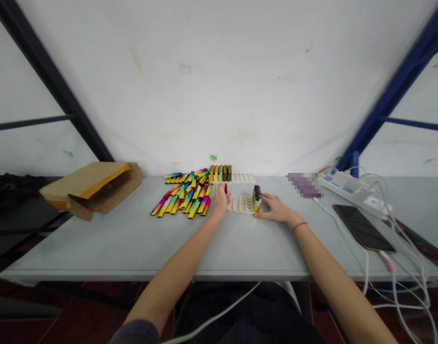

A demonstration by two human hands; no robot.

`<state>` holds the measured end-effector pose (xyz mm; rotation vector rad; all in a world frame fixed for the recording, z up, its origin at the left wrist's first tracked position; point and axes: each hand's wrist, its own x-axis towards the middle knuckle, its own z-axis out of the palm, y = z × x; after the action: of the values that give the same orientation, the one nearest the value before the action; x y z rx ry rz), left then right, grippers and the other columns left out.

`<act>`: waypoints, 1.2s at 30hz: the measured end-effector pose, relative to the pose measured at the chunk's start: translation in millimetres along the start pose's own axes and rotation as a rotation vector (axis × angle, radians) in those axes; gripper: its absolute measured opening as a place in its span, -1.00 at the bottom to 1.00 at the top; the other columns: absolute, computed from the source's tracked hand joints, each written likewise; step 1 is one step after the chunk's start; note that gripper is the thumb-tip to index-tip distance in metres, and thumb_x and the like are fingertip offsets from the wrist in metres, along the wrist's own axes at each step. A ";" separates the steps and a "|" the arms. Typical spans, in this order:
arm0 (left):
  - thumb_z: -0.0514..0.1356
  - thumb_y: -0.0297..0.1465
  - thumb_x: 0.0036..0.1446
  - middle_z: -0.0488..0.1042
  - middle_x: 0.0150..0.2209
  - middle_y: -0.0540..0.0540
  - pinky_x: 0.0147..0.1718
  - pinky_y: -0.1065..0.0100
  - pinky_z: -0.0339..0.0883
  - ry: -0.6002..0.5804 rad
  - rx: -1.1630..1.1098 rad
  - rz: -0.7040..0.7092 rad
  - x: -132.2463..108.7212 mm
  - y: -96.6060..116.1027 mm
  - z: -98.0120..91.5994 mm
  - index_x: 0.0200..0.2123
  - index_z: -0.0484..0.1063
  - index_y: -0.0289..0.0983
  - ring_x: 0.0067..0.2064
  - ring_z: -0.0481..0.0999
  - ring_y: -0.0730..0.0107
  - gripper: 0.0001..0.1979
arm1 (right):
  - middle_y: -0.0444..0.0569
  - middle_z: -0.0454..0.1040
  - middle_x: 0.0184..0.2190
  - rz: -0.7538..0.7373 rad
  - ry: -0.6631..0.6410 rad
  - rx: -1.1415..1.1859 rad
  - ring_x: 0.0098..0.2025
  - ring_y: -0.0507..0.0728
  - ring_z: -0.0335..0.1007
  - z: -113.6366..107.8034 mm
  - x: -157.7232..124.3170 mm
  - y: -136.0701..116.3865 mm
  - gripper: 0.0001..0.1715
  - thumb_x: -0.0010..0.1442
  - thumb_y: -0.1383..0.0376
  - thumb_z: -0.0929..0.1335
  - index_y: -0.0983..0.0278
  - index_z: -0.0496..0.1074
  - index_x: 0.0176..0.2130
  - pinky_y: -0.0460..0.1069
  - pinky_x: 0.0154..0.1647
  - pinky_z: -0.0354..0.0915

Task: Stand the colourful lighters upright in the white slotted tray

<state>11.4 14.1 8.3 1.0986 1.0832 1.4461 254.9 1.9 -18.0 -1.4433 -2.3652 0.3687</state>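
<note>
My left hand [220,200] is closed around a small red shiny lighter [225,188], which pokes up above the fingers. It is at the left end of a pale tray [240,204] with rows of round hollows. At the tray's right end stands a row of rainbow-coloured lighters [257,199] with dark tops. My right hand [276,209] rests beside that row, thumb and fingers spread; the thumb is by the tray's near corner. Left of my left hand, many shiny rainbow lighters [185,193] lie in a loose pile.
Behind the tray, several rows of yellow-to-dark upright pieces [220,173] stand in a second pale tray [243,178]. An opened cardboard box [93,184] lies at the left. On the right are a phone [364,227], a power strip [355,191], a blurred purple item [304,185] and white cables.
</note>
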 end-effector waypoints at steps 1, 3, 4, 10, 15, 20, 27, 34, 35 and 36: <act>-0.03 -0.19 0.37 0.23 -0.55 0.14 -0.59 0.47 0.13 -0.008 0.032 0.038 -1.2 1.3 0.6 -0.22 0.20 -0.17 -0.60 0.21 0.50 -0.80 | 0.26 0.29 0.35 -0.002 0.001 -0.002 0.34 0.46 0.23 0.4 0.0 0.5 0.01 0.08 -0.25 0.44 0.27 0.36 0.30 0.35 0.38 0.05; 0.04 -0.24 0.35 0.36 -0.45 0.07 -0.45 0.43 0.30 -0.040 0.142 0.167 -3.1 2.8 1.3 -0.16 0.25 -0.18 -0.48 0.37 0.46 -0.85 | 0.24 0.30 0.34 -0.004 0.009 -0.003 0.34 0.46 0.23 1.4 -0.1 1.1 0.00 0.07 -0.25 0.44 0.24 0.37 0.30 0.37 0.38 0.04; 0.07 -0.25 0.34 0.42 -0.37 0.01 -0.34 0.39 0.37 -0.061 0.206 0.247 -3.6 3.0 1.6 -0.15 0.28 -0.19 -0.37 0.45 0.43 -0.85 | 0.24 0.30 0.34 -0.003 0.013 -0.003 0.34 0.46 0.23 1.8 -0.3 1.1 0.00 0.07 -0.25 0.44 0.23 0.37 0.29 0.38 0.38 0.03; 0.18 -0.35 0.27 0.53 -0.08 -0.18 0.09 0.22 0.37 -0.214 0.464 0.518 -4.5 1.0 9.6 -0.13 0.49 -0.25 -0.03 0.51 0.26 -0.84 | 0.25 0.27 0.36 0.007 0.006 -0.001 0.35 0.46 0.21 0.8 -1.1 -0.8 -0.01 0.09 -0.22 0.45 0.22 0.35 0.31 0.40 0.38 0.00; 0.19 -0.40 0.26 0.59 -0.05 -0.15 0.12 0.22 0.36 -0.328 0.529 0.456 -7.1 -0.1 18.1 -0.11 0.54 -0.24 -0.05 0.56 0.26 -0.82 | 0.21 0.29 0.35 -0.005 0.006 0.010 0.34 0.44 0.23 0.3 -0.6 0.4 -0.03 0.08 -0.21 0.45 0.18 0.35 0.31 0.36 0.38 0.04; 0.19 -0.39 0.28 0.60 -0.04 -0.16 0.10 0.21 0.38 -0.304 0.620 0.447 -10.1 3.4 20.4 -0.10 0.56 -0.23 -0.09 0.58 0.25 -0.82 | 0.19 0.31 0.34 -0.003 0.009 0.008 0.34 0.44 0.24 0.8 -0.8 0.2 -0.03 0.08 -0.22 0.46 0.17 0.36 0.31 0.35 0.38 0.04; 0.20 -0.39 0.29 0.63 -0.07 -0.12 0.04 0.21 0.40 -0.261 0.682 0.429 -12.6 3.6 20.4 0.02 0.47 -0.16 -0.07 0.61 0.21 -0.76 | 0.23 0.27 0.36 0.003 -0.010 0.000 0.36 0.44 0.20 -0.3 -0.7 -1.1 0.01 0.08 -0.24 0.44 0.21 0.33 0.32 0.35 0.39 0.02; 0.09 -0.39 0.36 0.59 0.04 -0.16 0.14 0.19 0.27 -0.275 0.901 0.491 -16.9 11.3 21.3 0.09 0.50 -0.15 0.08 0.53 0.17 -0.69 | 0.23 0.27 0.36 0.006 -0.004 0.003 0.36 0.44 0.20 0.6 -1.0 0.0 0.00 0.08 -0.24 0.44 0.19 0.34 0.32 0.37 0.39 0.00; 0.07 -0.40 0.36 0.58 0.05 -0.18 0.15 0.18 0.26 -0.264 0.936 0.496 -16.3 12.8 19.8 0.12 0.49 -0.16 0.08 0.51 0.15 -0.67 | 0.23 0.28 0.35 0.009 -0.005 0.002 0.36 0.44 0.20 0.7 -1.0 0.0 0.00 0.08 -0.24 0.44 0.20 0.34 0.32 0.37 0.39 0.00; 0.06 -0.40 0.36 0.58 0.06 -0.20 0.15 0.16 0.24 -0.232 0.978 0.496 -14.8 14.4 17.0 0.14 0.48 -0.18 0.09 0.49 0.12 -0.64 | 0.24 0.28 0.35 0.013 -0.005 0.002 0.37 0.44 0.19 0.7 -1.0 -0.1 0.00 0.08 -0.24 0.44 0.20 0.34 0.31 0.37 0.39 0.00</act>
<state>27.0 -0.7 24.2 2.2906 1.4470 1.0642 255.0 0.9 -18.8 -1.4588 -2.3598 0.3786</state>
